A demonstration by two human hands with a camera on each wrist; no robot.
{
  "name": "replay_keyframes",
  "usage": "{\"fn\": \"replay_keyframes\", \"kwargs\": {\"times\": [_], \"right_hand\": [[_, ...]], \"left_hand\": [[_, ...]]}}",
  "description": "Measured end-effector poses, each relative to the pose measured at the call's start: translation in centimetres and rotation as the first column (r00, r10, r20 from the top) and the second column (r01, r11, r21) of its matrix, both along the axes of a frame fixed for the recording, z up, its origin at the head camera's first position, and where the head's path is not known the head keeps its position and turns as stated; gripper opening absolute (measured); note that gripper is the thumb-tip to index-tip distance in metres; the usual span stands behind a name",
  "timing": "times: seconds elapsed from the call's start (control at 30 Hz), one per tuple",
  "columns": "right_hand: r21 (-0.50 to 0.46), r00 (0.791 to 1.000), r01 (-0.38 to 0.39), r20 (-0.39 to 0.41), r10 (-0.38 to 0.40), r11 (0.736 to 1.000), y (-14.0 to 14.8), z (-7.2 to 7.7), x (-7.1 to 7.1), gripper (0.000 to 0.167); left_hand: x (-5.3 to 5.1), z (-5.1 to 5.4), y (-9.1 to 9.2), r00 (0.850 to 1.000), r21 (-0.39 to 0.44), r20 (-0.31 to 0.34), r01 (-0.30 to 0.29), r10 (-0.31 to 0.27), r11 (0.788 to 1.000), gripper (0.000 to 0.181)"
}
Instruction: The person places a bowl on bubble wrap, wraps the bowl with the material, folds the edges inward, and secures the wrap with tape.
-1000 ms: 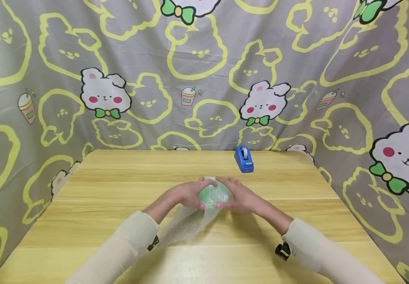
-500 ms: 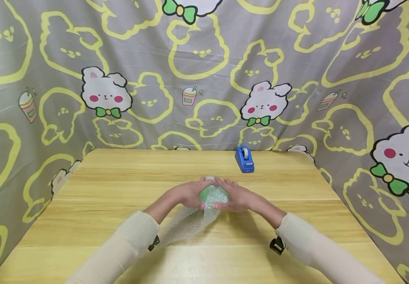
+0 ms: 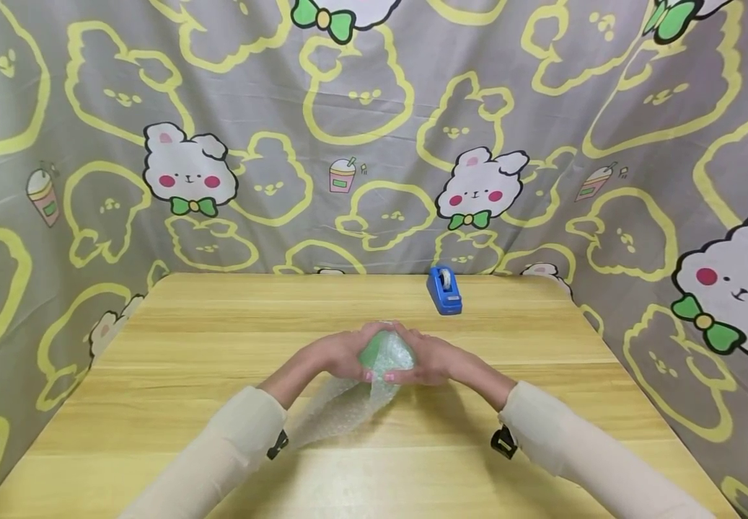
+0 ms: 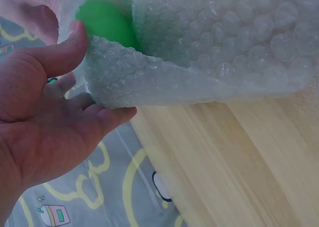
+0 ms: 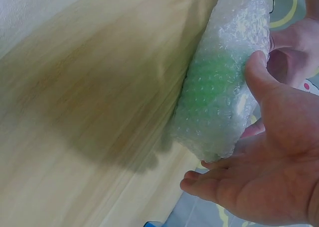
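A smooth, rounded green object (image 4: 107, 25) lies partly wrapped in clear bubble wrap (image 4: 224, 48); its exact kind is hidden by the wrap. My left hand (image 3: 342, 358) grips the bundle from the left, its thumb at the near side and fingers round the far side. From the right, my right hand (image 3: 433, 359) holds the same bundle, thumb pressed on the wrapped side in the right wrist view. Both thumbtips nearly meet at the front. A loose tail of wrap trails toward the near left, and the green surface shows bare at its open end in the left wrist view.
A blue tape dispenser (image 3: 444, 291) with a roll of tape stands near the back edge of the wooden table (image 3: 218, 317), right of centre. Patterned grey curtains (image 3: 270, 94) enclose the table at the back and sides.
My right hand has shifted slightly left, closer to the left hand, drawing its side of the wrap against the green object. The left hand keeps nearly the same place.
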State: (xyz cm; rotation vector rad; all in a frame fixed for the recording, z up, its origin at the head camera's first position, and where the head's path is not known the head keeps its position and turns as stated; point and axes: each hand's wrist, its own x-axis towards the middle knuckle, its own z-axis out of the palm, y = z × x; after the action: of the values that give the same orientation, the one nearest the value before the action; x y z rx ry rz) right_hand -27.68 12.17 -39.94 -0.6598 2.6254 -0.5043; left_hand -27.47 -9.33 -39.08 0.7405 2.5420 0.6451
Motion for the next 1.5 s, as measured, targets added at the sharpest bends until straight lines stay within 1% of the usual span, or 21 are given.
{"fn": "replay_keyframes", "kwargs": {"times": [0.07,0.2,0.37,0.47,0.63,0.87,0.97,1.13,1.23,1.33,1.4,1.5], "right_hand": [[0.000,1.000,0.009,0.013,-0.009,1.000,-0.02,0.07,0.00,0.106],[-0.013,0.999,0.026,0.029,-0.026,1.000,0.04,0.06,0.09,0.107],[-0.072,0.999,0.042,0.030,-0.040,0.997,0.13,-0.17,0.29,0.108],[-0.107,0.999,0.038,0.024,-0.036,0.994,0.12,-0.24,0.43,0.108],[-0.121,0.999,0.032,0.008,-0.031,0.992,0.05,-0.27,0.60,0.107],[-0.170,0.999,0.005,-0.033,-0.010,0.985,0.12,-0.49,0.65,0.096],[-0.168,0.999,-0.003,-0.036,-0.003,0.986,0.17,-0.43,0.68,0.098],[-0.130,1.000,0.001,-0.015,-0.003,0.991,0.18,-0.33,0.59,0.102],[-0.116,1.000,-0.005,-0.008,0.004,0.993,0.21,-0.33,0.48,0.101],[-0.115,1.000,-0.018,-0.001,0.018,0.993,0.24,-0.21,0.43,0.100],[-0.116,1.000,-0.018,0.010,0.019,0.993,0.23,-0.11,0.42,0.099],[-0.108,1.000,-0.004,0.018,0.006,0.994,0.17,-0.10,0.40,0.100]], "left_hand": [[-0.13,-0.04,-0.02,1.000,0.001,0.005,-0.007,0.007,1.000,0.096],[-0.43,0.03,0.07,1.000,-0.021,0.008,-0.011,0.011,1.000,0.099],[-0.67,0.42,0.29,0.999,-0.064,0.017,-0.031,0.032,0.998,0.102],[-0.84,0.52,0.43,0.999,-0.068,0.017,-0.037,0.038,0.997,0.104],[-0.92,0.56,0.51,0.999,-0.059,0.029,-0.040,0.042,0.997,0.108],[-0.99,0.54,0.47,0.999,-0.047,0.020,-0.024,0.025,0.999,0.107],[-0.98,0.59,0.47,0.999,-0.041,0.020,-0.026,0.027,0.999,0.107],[-0.78,0.70,0.37,0.998,-0.027,0.038,-0.042,0.043,0.999,0.107],[-0.63,0.57,0.28,0.998,0.001,0.048,-0.034,0.034,0.999,0.103],[-0.43,0.39,0.26,0.998,0.043,0.054,-0.010,0.007,0.999,0.093],[-0.35,0.25,0.29,0.999,0.052,0.048,0.012,-0.015,0.999,0.084],[-0.32,0.15,0.38,0.999,0.036,0.025,0.045,-0.046,0.998,0.075]]}}
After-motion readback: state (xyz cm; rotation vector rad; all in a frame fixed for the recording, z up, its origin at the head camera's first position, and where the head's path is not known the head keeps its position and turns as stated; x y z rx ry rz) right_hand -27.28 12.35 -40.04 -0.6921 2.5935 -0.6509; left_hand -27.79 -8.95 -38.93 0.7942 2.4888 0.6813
